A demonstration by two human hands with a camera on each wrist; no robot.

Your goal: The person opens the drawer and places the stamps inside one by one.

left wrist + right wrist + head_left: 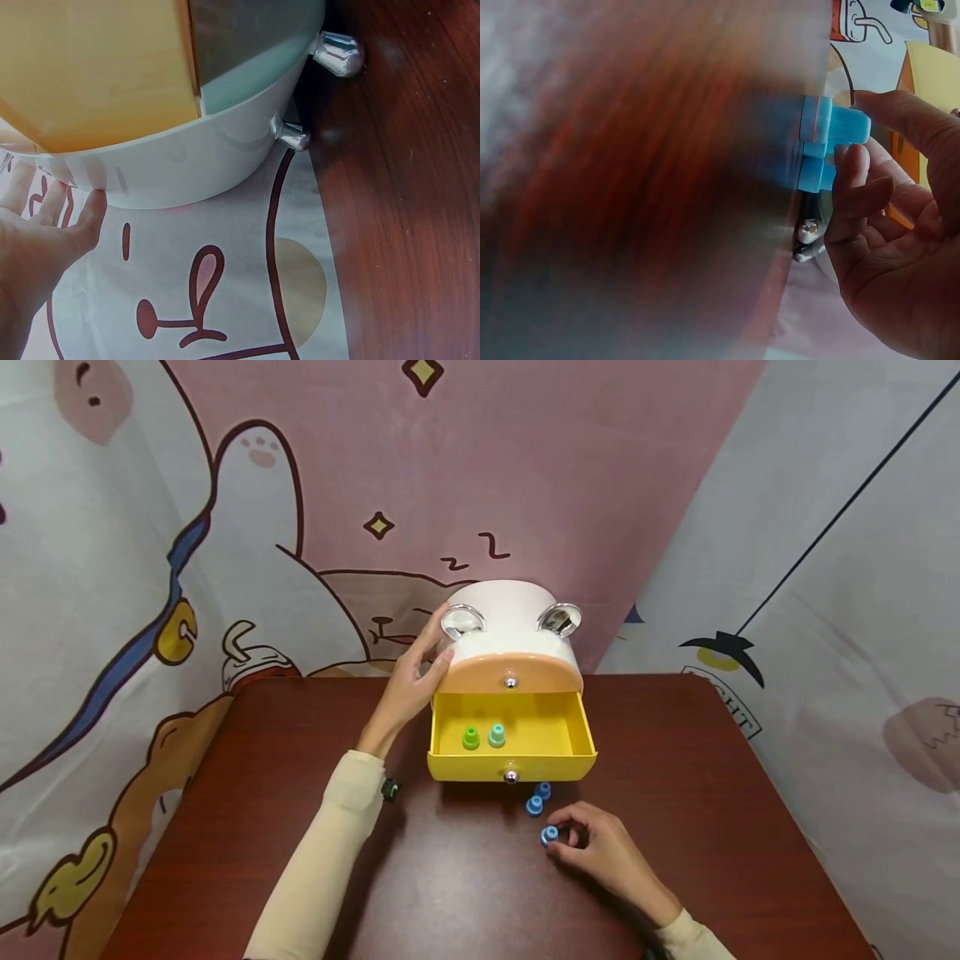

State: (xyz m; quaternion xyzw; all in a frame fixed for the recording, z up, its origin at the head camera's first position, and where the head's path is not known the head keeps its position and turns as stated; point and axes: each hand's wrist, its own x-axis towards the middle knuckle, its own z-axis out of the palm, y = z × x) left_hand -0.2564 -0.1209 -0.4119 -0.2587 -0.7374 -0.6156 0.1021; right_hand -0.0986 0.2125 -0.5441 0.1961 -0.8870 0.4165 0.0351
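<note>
My left hand (411,687) rests against the left side of a white rounded drawer box (510,618) with silver ears, its fingers spread along the wall. The box's yellow drawer (510,767) is pulled out. Inside the drawer stand a green peg (470,738) and a pale turquoise peg (497,735), both small and stepped. In front of the box, my right hand (603,852) pinches a blue peg (549,835) between thumb and index finger, low over the table. Another blue peg (534,806) and a third blue peg (543,790) stand close together beside the drawer front.
The dark red-brown wooden table (450,893) reaches back to a cartoon-printed cloth (540,468) right behind the box. Above the yellow drawer is an orange drawer front (480,675) with a silver knob, pushed in.
</note>
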